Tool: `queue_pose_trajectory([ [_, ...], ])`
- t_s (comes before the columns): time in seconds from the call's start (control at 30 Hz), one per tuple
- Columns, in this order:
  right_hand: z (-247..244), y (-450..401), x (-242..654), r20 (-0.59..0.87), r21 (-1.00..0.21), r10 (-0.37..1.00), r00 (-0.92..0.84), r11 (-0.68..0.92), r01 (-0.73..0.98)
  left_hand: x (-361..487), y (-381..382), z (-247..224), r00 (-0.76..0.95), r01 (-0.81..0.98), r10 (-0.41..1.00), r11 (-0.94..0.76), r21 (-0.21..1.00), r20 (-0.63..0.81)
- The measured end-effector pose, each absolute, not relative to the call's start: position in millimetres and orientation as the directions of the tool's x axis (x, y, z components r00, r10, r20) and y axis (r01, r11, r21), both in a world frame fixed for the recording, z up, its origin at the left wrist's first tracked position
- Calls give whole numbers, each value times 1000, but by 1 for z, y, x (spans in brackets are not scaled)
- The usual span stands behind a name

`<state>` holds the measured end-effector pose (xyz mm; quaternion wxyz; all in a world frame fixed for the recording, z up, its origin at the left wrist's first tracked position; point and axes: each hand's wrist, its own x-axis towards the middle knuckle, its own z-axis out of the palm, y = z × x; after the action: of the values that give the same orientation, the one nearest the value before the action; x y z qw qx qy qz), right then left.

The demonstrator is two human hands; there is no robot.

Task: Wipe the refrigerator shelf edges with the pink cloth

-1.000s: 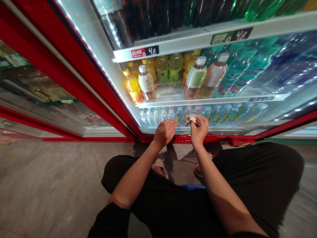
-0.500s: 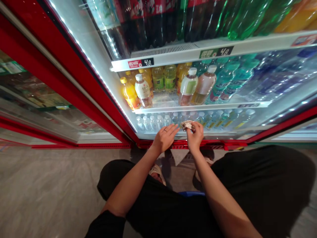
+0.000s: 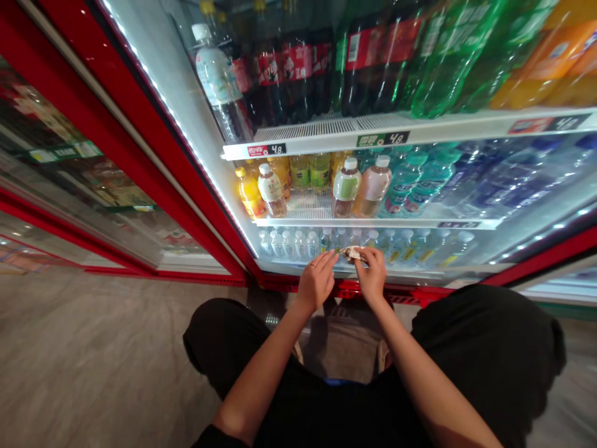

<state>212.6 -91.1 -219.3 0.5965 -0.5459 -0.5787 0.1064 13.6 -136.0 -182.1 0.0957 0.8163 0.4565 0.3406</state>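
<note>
My right hand (image 3: 372,272) is closed on a crumpled whitish and brown rag (image 3: 353,254), bunched between the thumb and fingers. Close to its left, my left hand (image 3: 318,278) has its fingers stretched out, with the tips near the rag's edge. Both hands are at the low front of a lit drinks fridge, before the bottom row of small clear bottles (image 3: 298,244). Whether the left fingertips touch the glass or the rag, I cannot tell.
The fridge has a red frame (image 3: 186,205) and white shelves (image 3: 373,222). Cola bottles (image 3: 298,74) and green bottles (image 3: 461,56) stand on the upper shelf, tea bottles (image 3: 346,186) on the middle one. My knees (image 3: 219,342) flank my arms above the grey floor (image 3: 116,354).
The view has tilted upward, so the shelves sit lower and more of the upper bottles shows. Both hands remain close together, with the rag still in the right.
</note>
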Motion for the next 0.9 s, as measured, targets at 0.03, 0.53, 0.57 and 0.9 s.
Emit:
queue_pose_trajectory([
  [0.03, -220, -90, 216, 575, -774, 764, 291, 393, 497, 22, -140, -184, 299, 672, 831, -532, 515, 469],
  [0.53, -213, -88, 235, 613, -738, 762, 210, 456, 497, 115, -128, -208, 40, 289, 971, -237, 927, 236],
  [0.57, -212, -88, 239, 618, -730, 758, 210, 454, 511, 119, -127, -208, 48, 286, 971, -238, 928, 235],
  [0.9, -189, -77, 291, 645, -459, 735, -210, 592, 663, 132, -129, -214, 2, 296, 985, -164, 941, 171],
])
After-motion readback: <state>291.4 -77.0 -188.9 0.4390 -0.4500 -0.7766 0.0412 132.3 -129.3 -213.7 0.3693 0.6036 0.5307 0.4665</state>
